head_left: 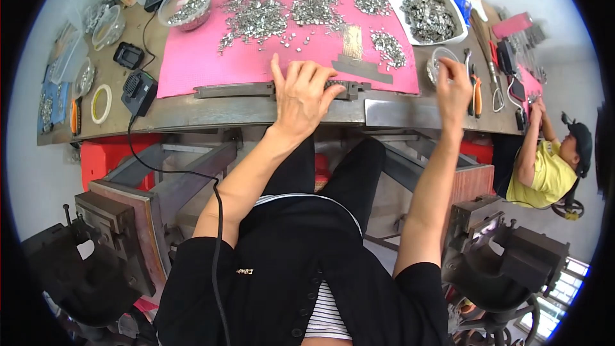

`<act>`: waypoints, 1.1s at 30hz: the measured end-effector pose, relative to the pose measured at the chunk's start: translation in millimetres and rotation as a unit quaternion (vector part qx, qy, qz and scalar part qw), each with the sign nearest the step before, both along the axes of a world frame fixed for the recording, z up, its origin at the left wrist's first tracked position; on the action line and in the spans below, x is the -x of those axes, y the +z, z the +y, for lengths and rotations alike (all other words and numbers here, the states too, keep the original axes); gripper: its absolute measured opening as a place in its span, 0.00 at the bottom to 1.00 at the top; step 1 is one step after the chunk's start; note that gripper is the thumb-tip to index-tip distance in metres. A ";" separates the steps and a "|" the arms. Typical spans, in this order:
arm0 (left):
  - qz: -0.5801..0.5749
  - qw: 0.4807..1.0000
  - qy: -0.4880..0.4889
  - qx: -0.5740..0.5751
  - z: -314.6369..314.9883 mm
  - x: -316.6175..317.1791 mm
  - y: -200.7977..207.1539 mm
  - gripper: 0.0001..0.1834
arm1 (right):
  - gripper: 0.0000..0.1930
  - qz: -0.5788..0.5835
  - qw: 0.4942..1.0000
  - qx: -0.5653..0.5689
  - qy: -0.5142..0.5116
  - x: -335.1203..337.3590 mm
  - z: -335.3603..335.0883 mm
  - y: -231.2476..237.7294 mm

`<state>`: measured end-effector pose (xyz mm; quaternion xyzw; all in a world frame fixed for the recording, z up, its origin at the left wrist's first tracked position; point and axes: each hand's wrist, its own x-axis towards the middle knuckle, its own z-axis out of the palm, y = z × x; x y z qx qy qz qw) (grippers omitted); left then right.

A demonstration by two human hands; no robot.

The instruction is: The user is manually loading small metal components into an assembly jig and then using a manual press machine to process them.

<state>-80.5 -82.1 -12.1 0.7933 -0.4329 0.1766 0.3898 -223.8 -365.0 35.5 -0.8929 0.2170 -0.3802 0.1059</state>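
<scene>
A long narrow dark metal bar fixture (pixel 237 90) lies along the near edge of the pink mat. My left hand (pixel 300 97) rests across it with fingers spread, the thumb reaching toward small pieces near its right end. What lies under the palm is hidden. My right hand (pixel 453 97) is raised beside a small round clear tub (pixel 434 64), fingers bent into a pinch. Anything between those fingertips is too small to make out. Behind the bar lie a flat grey metal strip (pixel 362 68) and a patch of brass-coloured pieces (pixel 352 42).
Piles of small metal parts (pixel 256 18) cover the pink mat (pixel 192 64). A white tray (pixel 398 9) holds more. Orange-handled pliers (pixel 477 97) lie at right, a black charger (pixel 138 92) with a cable at left. A co-worker in yellow (pixel 541 176) works at far right.
</scene>
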 end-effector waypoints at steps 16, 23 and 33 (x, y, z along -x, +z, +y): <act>0.070 0.993 0.021 -0.095 69.5 -87.9 13.0 0.21 | 0.11 0.226 0.964 -0.140 -0.003 9.7 -73.3 -11.8; 0.035 0.990 0.009 -0.138 76.9 -103.6 10.7 0.21 | 0.11 0.235 0.963 -0.132 -0.013 4.5 -60.1 -0.2; 0.018 0.991 0.040 -0.129 99.3 -93.3 11.2 0.14 | 0.05 -0.005 0.999 -0.040 0.003 1.0 -4.1 3.5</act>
